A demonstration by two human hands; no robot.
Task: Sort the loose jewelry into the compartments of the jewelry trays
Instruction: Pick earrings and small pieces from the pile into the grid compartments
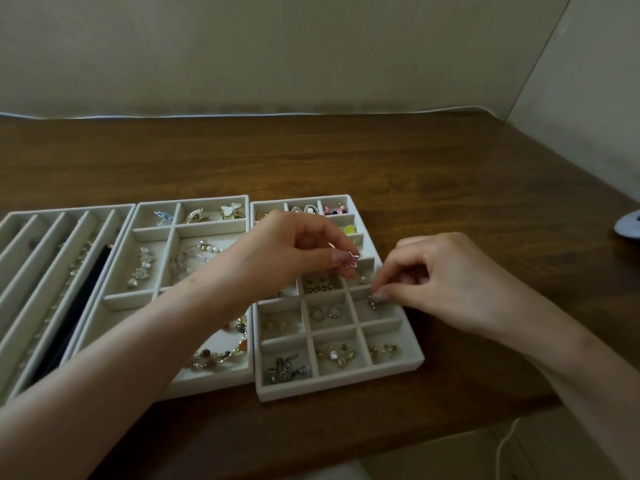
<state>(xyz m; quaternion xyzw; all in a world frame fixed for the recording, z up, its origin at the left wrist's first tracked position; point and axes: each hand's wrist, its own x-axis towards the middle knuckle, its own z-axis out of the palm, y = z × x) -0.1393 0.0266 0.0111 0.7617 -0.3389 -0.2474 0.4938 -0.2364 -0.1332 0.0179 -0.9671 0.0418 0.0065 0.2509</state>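
Here, three pale trays lie side by side on the wooden table [450,188]. The left hand [294,251] pinches a small pink charm [351,261] above the grid tray [412,362]. The right hand [440,282] pinches a tiny silver piece [372,301] low in a right-column compartment. Nearer compartments hold two silver rings [325,312] and a snake-shaped ring [285,368]. The middle tray [211,382] holds butterfly pieces [232,211] and a beaded bracelet [221,355]. The slotted tray [69,208] holds a dark strap [79,306].
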